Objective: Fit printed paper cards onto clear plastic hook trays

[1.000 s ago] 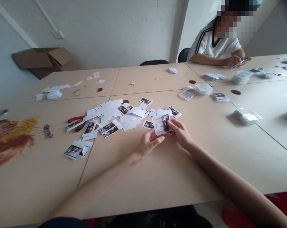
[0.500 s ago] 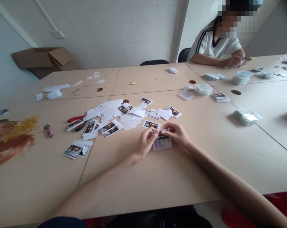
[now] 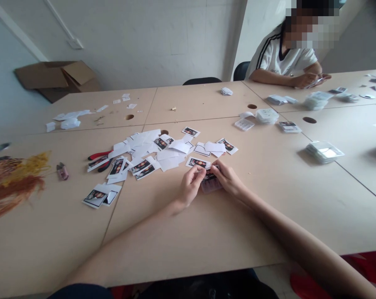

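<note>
You've got your left hand (image 3: 190, 187) and right hand (image 3: 229, 178) close together, fingers (image 3: 200, 175) pinched on the far part of a small clear box (image 3: 211, 187) and the dark card (image 3: 210, 177) on it. Box sits right between them, near edge poking out. Loose cards (image 3: 148, 143) lie past your fingers, pliers (image 3: 99, 155) off to their left, a stack of cases (image 3: 325, 152) well right on the counter (image 3: 175, 241).

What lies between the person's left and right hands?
In the head view, a clear case with a dark printed label over part of it lies between the left hand and right hand.
</note>
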Demonstrator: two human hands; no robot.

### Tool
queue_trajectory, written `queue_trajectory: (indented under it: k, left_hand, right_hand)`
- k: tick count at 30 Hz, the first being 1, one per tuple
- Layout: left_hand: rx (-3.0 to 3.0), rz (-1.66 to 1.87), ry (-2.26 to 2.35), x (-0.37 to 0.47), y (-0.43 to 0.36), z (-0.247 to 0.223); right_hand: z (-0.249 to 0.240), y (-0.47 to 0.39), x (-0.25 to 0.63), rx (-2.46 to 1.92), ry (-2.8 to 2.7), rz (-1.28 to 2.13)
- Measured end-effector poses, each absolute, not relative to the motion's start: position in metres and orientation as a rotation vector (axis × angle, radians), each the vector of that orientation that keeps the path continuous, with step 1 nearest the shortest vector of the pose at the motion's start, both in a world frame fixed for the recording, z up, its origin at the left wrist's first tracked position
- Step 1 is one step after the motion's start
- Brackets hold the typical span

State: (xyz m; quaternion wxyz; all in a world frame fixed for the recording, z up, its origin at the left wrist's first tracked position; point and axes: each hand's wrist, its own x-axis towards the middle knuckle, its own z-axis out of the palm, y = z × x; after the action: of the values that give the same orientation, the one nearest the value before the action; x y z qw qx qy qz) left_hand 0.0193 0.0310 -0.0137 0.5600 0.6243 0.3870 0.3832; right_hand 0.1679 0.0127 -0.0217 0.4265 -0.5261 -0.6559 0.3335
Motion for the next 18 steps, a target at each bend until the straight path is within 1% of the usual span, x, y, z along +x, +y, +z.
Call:
queue_trajectory:
  k: [10, 18]
  left_hand:
    - [1.485, 0.963, 0.902, 0.019, 0.029, -0.009]
    - [1.406, 1.014, 0.935, 0.018, 0.032, -0.015]
  right_hand:
    - [-0.013, 0.013, 0.172, -1.145, -1.620, 1.073]
    - [-0.010, 0.014, 0.176, -1.019, -1.711, 1.179]
